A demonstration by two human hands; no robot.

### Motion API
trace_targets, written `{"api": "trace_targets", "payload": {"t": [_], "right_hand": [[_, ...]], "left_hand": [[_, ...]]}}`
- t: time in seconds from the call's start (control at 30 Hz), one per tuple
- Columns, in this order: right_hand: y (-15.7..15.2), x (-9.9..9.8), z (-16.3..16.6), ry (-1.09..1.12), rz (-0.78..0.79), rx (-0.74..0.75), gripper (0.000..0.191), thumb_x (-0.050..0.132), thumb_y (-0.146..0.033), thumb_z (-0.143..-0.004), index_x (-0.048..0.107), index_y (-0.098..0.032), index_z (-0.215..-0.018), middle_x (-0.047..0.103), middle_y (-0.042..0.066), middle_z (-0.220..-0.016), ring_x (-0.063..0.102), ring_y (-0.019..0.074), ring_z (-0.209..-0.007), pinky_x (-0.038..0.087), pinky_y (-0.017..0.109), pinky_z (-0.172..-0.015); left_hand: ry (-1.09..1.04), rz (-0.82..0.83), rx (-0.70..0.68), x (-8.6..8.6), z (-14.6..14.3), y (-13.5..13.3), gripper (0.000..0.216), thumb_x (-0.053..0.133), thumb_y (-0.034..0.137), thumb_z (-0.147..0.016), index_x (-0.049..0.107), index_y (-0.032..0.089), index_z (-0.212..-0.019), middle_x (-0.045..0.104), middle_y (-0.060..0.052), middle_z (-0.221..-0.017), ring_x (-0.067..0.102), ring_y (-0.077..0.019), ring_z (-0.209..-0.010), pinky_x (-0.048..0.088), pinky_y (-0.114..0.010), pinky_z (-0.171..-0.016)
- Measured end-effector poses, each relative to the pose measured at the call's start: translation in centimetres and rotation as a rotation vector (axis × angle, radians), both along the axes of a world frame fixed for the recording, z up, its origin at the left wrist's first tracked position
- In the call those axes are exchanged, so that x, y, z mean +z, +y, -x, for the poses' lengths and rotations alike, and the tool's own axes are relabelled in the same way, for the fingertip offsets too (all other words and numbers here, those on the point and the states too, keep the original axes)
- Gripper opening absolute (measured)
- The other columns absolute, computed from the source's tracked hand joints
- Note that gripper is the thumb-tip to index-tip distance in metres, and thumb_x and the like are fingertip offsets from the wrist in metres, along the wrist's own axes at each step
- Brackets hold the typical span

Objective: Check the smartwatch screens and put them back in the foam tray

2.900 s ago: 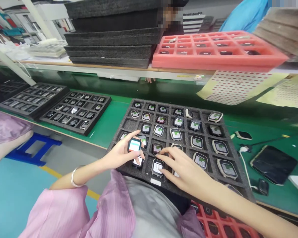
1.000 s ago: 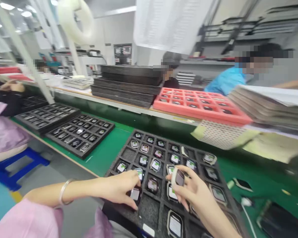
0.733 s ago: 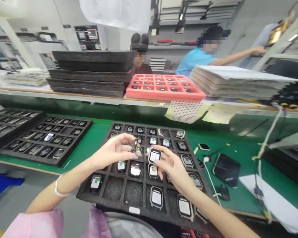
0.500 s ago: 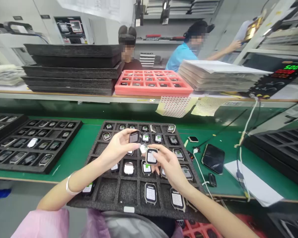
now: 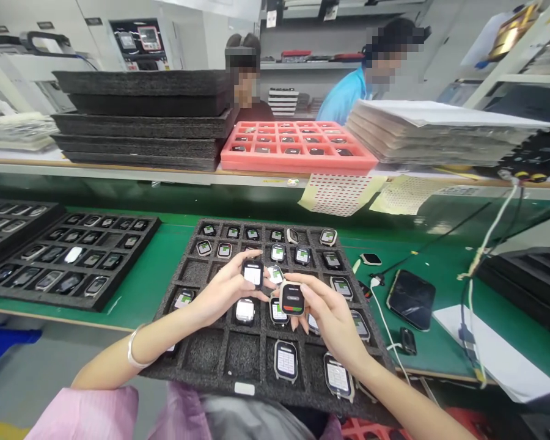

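Two strapless smartwatches are held above a black foam tray (image 5: 204,353). My left hand (image 5: 227,284) is closed around a dark smartwatch (image 5: 253,274) whose screen is lit white. In my right hand (image 5: 323,299), a light-rimmed smartwatch (image 5: 292,298) shows a dark screen with a red and green bar near its bottom. Below them, several more watches lie in the tray's square compartments, many with lit screens. One, a watch (image 5: 286,360) with a white grid on its screen, rests near the front edge. My hands cover some of the middle compartments.
More foam trays of watches (image 5: 96,260) sit at the left. On the shelf are a pink tray (image 5: 297,165), stacked black foam (image 5: 142,134) and a pile of sheets (image 5: 407,134). To the right lie a phone (image 5: 411,299), cables and white paper (image 5: 490,354). Two people are beyond the shelf.
The watch in my right hand has gone from a white grid screen to a dark one with a red and green bar. The left watch now shows a white screen. The view has shifted slightly.
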State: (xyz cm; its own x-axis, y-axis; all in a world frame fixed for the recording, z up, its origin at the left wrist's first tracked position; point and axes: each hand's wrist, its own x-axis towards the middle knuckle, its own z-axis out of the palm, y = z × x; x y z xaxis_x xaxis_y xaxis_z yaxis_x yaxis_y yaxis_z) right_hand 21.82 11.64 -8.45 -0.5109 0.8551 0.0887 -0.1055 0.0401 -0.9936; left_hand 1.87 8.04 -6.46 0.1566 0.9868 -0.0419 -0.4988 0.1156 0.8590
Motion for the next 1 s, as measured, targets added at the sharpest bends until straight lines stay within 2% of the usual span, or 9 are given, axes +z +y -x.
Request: {"api": "trace_targets", "payload": {"t": [0.13,0.3,0.53,0.73,0.87,0.93,1.0], "right_hand": [[-0.6,0.2,-0.3,-0.013,0.009,0.015,0.026,0.054,-0.034,-0.092,0.061,-0.018,-0.112,0.064,0.001,-0.065,0.058,0.0119,-0.046,0.04,0.018,-0.038],[-1.0,0.3,-0.3,-0.002,0.005,0.009,0.023,0.056,-0.033,-0.091,0.063,-0.019,-0.108,0.065,0.002,-0.07,0.058,0.011,-0.046,0.041,0.018,-0.039],[-1.2,0.7,-0.5,-0.002,-0.018,0.01,0.028,0.052,-0.035,-0.093,0.061,-0.019,-0.114,0.066,0.003,-0.071,0.059,0.0122,-0.048,0.043,0.02,-0.04],[-0.9,0.9,0.0,0.01,-0.025,-0.005,0.026,0.063,-0.03,-0.086,0.061,-0.02,-0.11,0.067,0.003,-0.077,0.059,0.0102,-0.048,0.042,0.017,-0.038],[-1.7,2.7,-0.1,0.05,-0.043,0.041,0.019,0.066,-0.024,-0.084,0.063,-0.021,-0.103,0.068,0.006,-0.087,0.063,0.013,-0.061,0.049,0.017,-0.043],[-3.2,4.4,-0.6,0.055,-0.052,0.161,0.034,0.071,-0.021,-0.081,0.06,-0.026,-0.113,0.068,0.007,-0.098,0.067,0.0183,-0.077,0.056,0.023,-0.057],[-5.3,6.0,-1.3,0.069,-0.057,0.294,0.061,0.077,-0.019,-0.074,0.05,-0.034,-0.126,0.066,0.008,-0.108,0.068,0.0235,-0.088,0.058,0.03,-0.069]], "left_hand": [[0.076,-0.107,0.016,-0.5,-0.4,-0.2,0.035,0.053,0.026,-0.087,0.048,0.018,-0.12,0.058,-0.009,-0.099,0.062,-0.0225,-0.085,0.055,-0.033,-0.064],[0.173,-0.194,0.013,-1.3,-0.2,-0.1,0.03,0.053,0.031,-0.089,0.049,0.02,-0.117,0.055,-0.006,-0.095,0.06,-0.0177,-0.077,0.055,-0.026,-0.054],[0.035,-0.145,-0.002,-0.3,-0.3,-0.6,0.029,0.049,0.022,-0.087,0.049,0.017,-0.115,0.059,-0.009,-0.099,0.062,-0.0221,-0.086,0.055,-0.034,-0.068],[0.014,-0.149,-0.045,-0.1,-0.2,-1.2,0.04,0.051,0.009,-0.077,0.047,0.018,-0.116,0.06,-0.008,-0.098,0.059,-0.0216,-0.09,0.053,-0.034,-0.071],[0.017,-0.167,-0.074,-0.5,-0.3,-1.4,0.04,0.051,0.008,-0.078,0.047,0.02,-0.116,0.06,-0.008,-0.101,0.059,-0.021,-0.09,0.052,-0.033,-0.071],[0.014,-0.176,-0.093,-0.6,-0.4,-1.4,0.038,0.052,0.01,-0.081,0.047,0.02,-0.117,0.061,-0.009,-0.101,0.06,-0.0214,-0.09,0.052,-0.033,-0.071],[0.016,-0.18,-0.103,-0.7,-0.5,-1.4,0.035,0.054,0.015,-0.084,0.047,0.02,-0.117,0.06,-0.009,-0.1,0.059,-0.0213,-0.09,0.053,-0.032,-0.071]]}}
